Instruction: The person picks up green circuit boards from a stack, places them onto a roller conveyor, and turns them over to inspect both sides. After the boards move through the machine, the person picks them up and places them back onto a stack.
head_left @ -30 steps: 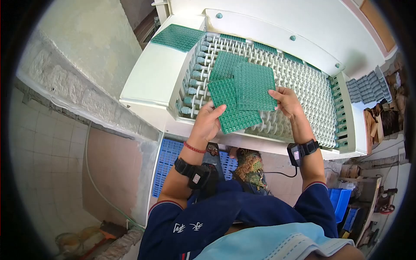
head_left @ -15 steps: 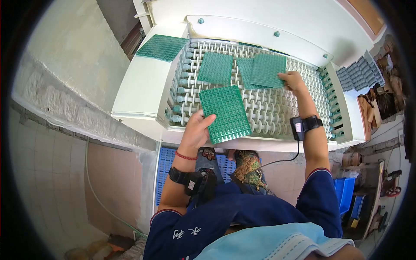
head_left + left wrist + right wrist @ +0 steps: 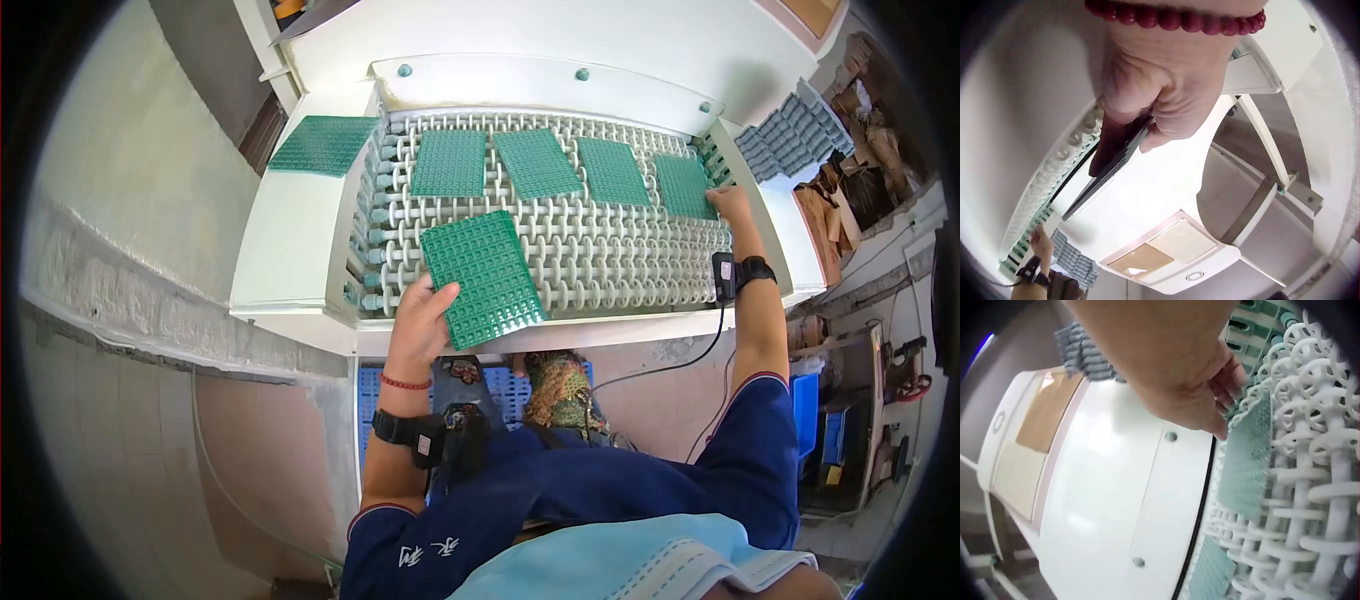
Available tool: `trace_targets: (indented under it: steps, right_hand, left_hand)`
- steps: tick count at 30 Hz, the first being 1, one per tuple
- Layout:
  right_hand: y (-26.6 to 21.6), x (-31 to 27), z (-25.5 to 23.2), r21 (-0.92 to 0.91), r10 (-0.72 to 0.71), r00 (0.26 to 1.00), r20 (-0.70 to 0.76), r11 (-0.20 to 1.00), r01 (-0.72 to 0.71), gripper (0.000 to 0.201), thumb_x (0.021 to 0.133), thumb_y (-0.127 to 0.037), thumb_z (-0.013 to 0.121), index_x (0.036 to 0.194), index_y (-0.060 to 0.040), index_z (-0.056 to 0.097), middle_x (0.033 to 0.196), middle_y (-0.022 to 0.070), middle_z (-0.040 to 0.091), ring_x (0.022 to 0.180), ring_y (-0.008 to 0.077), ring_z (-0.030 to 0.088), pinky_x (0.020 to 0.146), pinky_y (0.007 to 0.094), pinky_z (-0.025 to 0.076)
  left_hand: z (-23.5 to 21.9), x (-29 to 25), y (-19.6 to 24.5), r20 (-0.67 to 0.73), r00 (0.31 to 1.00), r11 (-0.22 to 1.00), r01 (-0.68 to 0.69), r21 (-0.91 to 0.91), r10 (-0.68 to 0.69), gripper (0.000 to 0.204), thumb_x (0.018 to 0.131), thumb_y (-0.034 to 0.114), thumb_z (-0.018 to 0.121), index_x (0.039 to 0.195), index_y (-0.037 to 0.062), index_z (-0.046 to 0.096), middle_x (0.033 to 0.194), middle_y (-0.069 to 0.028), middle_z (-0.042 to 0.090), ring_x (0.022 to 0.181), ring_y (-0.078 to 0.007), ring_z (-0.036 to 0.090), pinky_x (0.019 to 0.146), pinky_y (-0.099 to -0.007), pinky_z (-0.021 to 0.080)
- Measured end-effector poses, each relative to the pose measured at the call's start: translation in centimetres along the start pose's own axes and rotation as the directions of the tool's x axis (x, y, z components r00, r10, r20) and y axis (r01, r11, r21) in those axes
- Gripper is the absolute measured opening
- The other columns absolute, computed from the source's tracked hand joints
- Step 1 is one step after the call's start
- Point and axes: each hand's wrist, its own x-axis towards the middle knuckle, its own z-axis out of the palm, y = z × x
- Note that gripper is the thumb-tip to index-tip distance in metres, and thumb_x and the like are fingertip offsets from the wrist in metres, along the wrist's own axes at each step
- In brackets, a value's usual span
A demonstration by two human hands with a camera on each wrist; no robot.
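In the head view, the left hand (image 3: 418,325) grips a green gridded sheet (image 3: 482,280) by its lower left edge, over the front of the roller bed. Several thin layers show in the held stack (image 3: 1110,165) in the left wrist view, between thumb and fingers. At the far right of the bed, the right hand (image 3: 733,208) pinches the right edge of another green sheet (image 3: 684,186), which lies on the white rollers. Its thumb tip is at the corner of that sheet (image 3: 1246,465) in the right wrist view. More green sheets (image 3: 448,163) lie in a row to the left.
White ringed rollers (image 3: 610,262) fill the bed of the white machine. A green sheet (image 3: 322,145) lies on its left ledge (image 3: 285,235). Grey ridged pieces (image 3: 795,135) are stacked beyond the right end. A dark cable (image 3: 690,365) hangs from the right wrist.
The right hand has moved right, and the overlapping sheets now lie spread out in a row. The left hand still holds its green sheets. The head view has shifted.
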Motion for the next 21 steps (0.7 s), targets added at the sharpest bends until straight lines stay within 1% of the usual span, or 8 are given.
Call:
trace_targets:
  steps: [2, 4, 6, 8, 10, 13, 17, 21]
  right_hand:
    - [-0.2, -0.2, 0.3, -0.243, -0.091, 0.996, -0.022, 0.966, 0.083, 0.035, 0.076, -0.035, 0.069, 0.090, -0.0031, 0.070, 0.070, 0.0113, 0.065, 0.061, 0.0245, 0.060, 0.062, 0.0370, 0.049]
    - [-8.4, -5.0, 1.3, -0.211, -0.233, 0.967, 0.104, 0.945, 0.251, 0.043, 0.073, -0.037, 0.071, 0.103, -0.0054, 0.068, 0.090, 0.0181, 0.066, 0.087, 0.0334, 0.063, 0.079, 0.0399, 0.048]
    - [-12.2, -7.0, 3.8, -0.021, -0.486, 0.860, 0.154, 0.869, 0.495, 0.049, 0.077, -0.040, 0.067, 0.111, -0.0058, 0.063, 0.117, 0.0205, 0.057, 0.107, 0.0339, 0.056, 0.092, 0.0386, 0.044]
    - [-17.4, -9.4, 5.2, -0.026, -0.661, 0.723, 0.201, 0.734, 0.679, 0.058, 0.078, -0.045, 0.066, 0.118, -0.0044, 0.058, 0.120, 0.0220, 0.054, 0.110, 0.0362, 0.054, 0.093, 0.0402, 0.043]
    - [-20.9, -10.3, 7.2, -0.009, -0.708, 0.666, 0.236, 0.683, 0.730, 0.068, 0.078, -0.054, 0.061, 0.123, -0.0024, 0.053, 0.124, 0.0245, 0.051, 0.111, 0.0377, 0.052, 0.094, 0.0417, 0.043]
    - [-24.7, -10.6, 9.6, -0.118, -0.603, 0.690, 0.399, 0.713, 0.691, 0.075, 0.080, -0.060, 0.054, 0.125, -0.0006, 0.050, 0.125, 0.0261, 0.048, 0.112, 0.0371, 0.052, 0.094, 0.0420, 0.043]
    - [-27.5, -11.3, 9.9, -0.249, -0.445, 0.788, 0.425, 0.779, 0.575, 0.069, 0.082, -0.063, 0.050, 0.103, 0.0014, 0.062, 0.106, 0.0231, 0.061, 0.097, 0.0365, 0.060, 0.083, 0.0424, 0.049]
    - [-27.8, -11.3, 9.9, -0.207, -0.512, 0.782, 0.356, 0.773, 0.600, 0.063, 0.081, -0.059, 0.054, 0.091, 0.0022, 0.064, 0.089, 0.0200, 0.065, 0.087, 0.0359, 0.063, 0.076, 0.0429, 0.051]
  left_hand:
    - [-0.1, 0.1, -0.1, -0.001, 1.000, 1.000, 0.006, -0.004, -0.006, 0.029, 0.091, 0.006, 0.052, 0.117, -0.0052, 0.050, 0.114, -0.0129, 0.059, 0.100, -0.0188, 0.060, 0.086, -0.0329, 0.049]
    - [-0.2, 0.0, -0.1, 0.007, 1.000, 1.000, 0.022, 0.015, -0.022, 0.029, 0.091, 0.007, 0.052, 0.117, -0.0053, 0.050, 0.113, -0.0130, 0.060, 0.100, -0.0186, 0.060, 0.086, -0.0329, 0.049]
    - [-0.3, 0.0, 0.1, 0.012, 1.000, 0.999, 0.025, 0.036, -0.026, 0.029, 0.091, 0.008, 0.052, 0.118, -0.0054, 0.050, 0.111, -0.0133, 0.060, 0.100, -0.0183, 0.060, 0.086, -0.0327, 0.049]
    - [-0.4, 0.1, -0.1, 0.009, 1.000, 1.000, 0.013, 0.021, -0.014, 0.030, 0.092, 0.008, 0.051, 0.118, -0.0053, 0.050, 0.112, -0.0133, 0.060, 0.099, -0.0186, 0.060, 0.086, -0.0327, 0.049]
    - [-0.2, -0.1, 0.0, 0.013, 1.000, 1.000, 0.007, -0.014, -0.006, 0.030, 0.092, 0.008, 0.050, 0.119, -0.0057, 0.049, 0.113, -0.0135, 0.059, 0.100, -0.0189, 0.060, 0.087, -0.0326, 0.049]
    - [-0.3, -0.4, 0.3, 0.032, 0.999, 0.997, 0.017, -0.073, -0.014, 0.031, 0.093, 0.008, 0.048, 0.120, -0.0071, 0.048, 0.115, -0.0141, 0.058, 0.102, -0.0195, 0.059, 0.088, -0.0326, 0.048]
    - [-0.7, -0.6, 0.2, 0.066, 0.998, 0.992, 0.022, -0.122, -0.014, 0.033, 0.092, 0.007, 0.047, 0.120, -0.0093, 0.047, 0.116, -0.0152, 0.057, 0.106, -0.0207, 0.056, 0.092, -0.0332, 0.046]
    - [-0.7, -0.3, 0.1, 0.088, 0.996, 0.993, 0.019, -0.115, -0.008, 0.032, 0.092, 0.008, 0.049, 0.120, -0.0087, 0.048, 0.116, -0.0151, 0.057, 0.105, -0.0204, 0.057, 0.091, -0.0330, 0.046]
